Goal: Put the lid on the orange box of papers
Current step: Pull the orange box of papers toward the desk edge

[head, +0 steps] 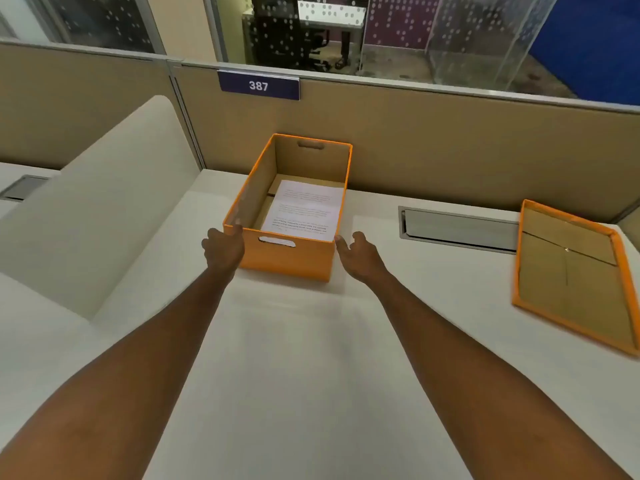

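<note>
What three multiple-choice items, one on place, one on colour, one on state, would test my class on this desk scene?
1. Where is the lid?
A. on the box
B. on the desk, right of the box
C. in the left hand

2. What colour is the box outside?
A. orange
B. blue
C. green

3. What is in the box?
A. nothing
B. printed papers
C. pens

Answers: 1 B, it lies inside-up on the desk. 2 A, its front wall is orange. 3 B, white sheets rest on its floor.
</note>
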`<move>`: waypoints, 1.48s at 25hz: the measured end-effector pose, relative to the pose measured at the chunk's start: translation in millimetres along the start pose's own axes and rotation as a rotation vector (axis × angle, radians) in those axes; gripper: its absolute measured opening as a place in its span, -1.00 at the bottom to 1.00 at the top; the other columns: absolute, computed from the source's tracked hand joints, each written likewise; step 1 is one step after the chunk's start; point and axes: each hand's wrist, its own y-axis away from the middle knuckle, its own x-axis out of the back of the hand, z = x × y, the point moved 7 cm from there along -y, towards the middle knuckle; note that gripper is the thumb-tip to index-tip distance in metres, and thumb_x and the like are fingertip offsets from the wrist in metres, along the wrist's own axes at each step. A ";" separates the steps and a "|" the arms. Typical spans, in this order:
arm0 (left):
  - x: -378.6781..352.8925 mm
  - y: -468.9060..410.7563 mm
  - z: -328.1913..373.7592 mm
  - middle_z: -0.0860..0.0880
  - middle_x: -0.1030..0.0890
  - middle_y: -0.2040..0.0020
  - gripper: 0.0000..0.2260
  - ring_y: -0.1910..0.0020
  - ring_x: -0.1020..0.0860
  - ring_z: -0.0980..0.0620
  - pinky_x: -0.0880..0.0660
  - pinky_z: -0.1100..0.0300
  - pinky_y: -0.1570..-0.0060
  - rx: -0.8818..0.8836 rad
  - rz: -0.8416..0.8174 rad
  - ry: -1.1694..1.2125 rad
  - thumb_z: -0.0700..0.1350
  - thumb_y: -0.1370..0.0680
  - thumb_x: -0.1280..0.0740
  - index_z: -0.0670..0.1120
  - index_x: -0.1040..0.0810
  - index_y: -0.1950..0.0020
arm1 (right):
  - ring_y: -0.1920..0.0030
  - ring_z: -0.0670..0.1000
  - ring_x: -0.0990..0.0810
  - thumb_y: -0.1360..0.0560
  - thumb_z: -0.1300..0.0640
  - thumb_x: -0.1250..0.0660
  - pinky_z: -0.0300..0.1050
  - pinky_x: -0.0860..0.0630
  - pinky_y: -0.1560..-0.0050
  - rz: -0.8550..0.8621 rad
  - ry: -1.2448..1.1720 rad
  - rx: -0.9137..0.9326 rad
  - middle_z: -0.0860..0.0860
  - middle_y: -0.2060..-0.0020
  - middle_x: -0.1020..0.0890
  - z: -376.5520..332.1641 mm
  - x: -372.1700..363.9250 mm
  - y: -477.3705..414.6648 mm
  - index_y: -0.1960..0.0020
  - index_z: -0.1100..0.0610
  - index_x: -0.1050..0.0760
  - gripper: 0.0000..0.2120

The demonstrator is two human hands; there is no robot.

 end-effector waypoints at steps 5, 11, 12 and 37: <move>-3.3 -43.8 -4.2 -0.29 -0.52 -0.21 -0.39 -0.26 -0.47 -0.29 -0.43 -0.14 -0.21 0.064 0.034 0.046 0.19 -0.51 -0.24 -0.34 -0.41 -0.24 | -0.34 0.22 -0.39 -0.51 -0.21 -0.13 0.05 -0.40 -0.19 0.069 -0.198 -0.208 0.21 -0.39 -0.36 0.5 -14.5 -32.5 -0.44 0.25 -0.11 -0.30; -30.3 -70.3 -5.7 -0.13 -0.57 -0.04 -0.51 0.02 -0.53 -0.10 -0.44 0.10 0.14 0.013 -0.157 0.167 0.16 -0.47 -0.32 -0.19 -0.51 -0.21 | -0.20 0.16 -0.48 -0.53 -0.06 -0.16 -0.07 -0.38 0.01 0.014 -0.307 -0.301 0.14 -0.35 -0.42 6.2 -43.3 -61.5 -0.44 0.15 -0.14 -0.44; -32.2 -70.8 -5.9 -0.12 -0.57 -0.09 -0.58 0.02 -0.52 -0.08 -0.44 0.11 0.11 0.015 -0.161 0.173 0.08 -0.48 -0.31 -0.15 -0.50 -0.23 | -0.07 0.12 -0.51 -0.54 0.02 -0.13 -0.10 -0.41 0.11 0.020 -0.343 -0.300 0.12 -0.26 -0.50 6.6 -47.6 -64.5 -0.38 0.13 -0.25 -0.56; -22.2 223.3 -108.7 0.04 -0.63 0.02 -0.70 -0.01 -0.60 -0.05 -0.53 0.09 0.04 -0.030 -0.129 0.259 -0.04 -0.50 -0.33 0.01 -0.54 -0.22 | -0.02 -0.03 -0.41 -0.59 0.12 -0.09 -0.15 -0.41 0.07 0.261 -0.464 -0.343 0.00 -0.20 -0.50 170.2 20.7 197.4 -0.43 -0.01 -0.25 -0.59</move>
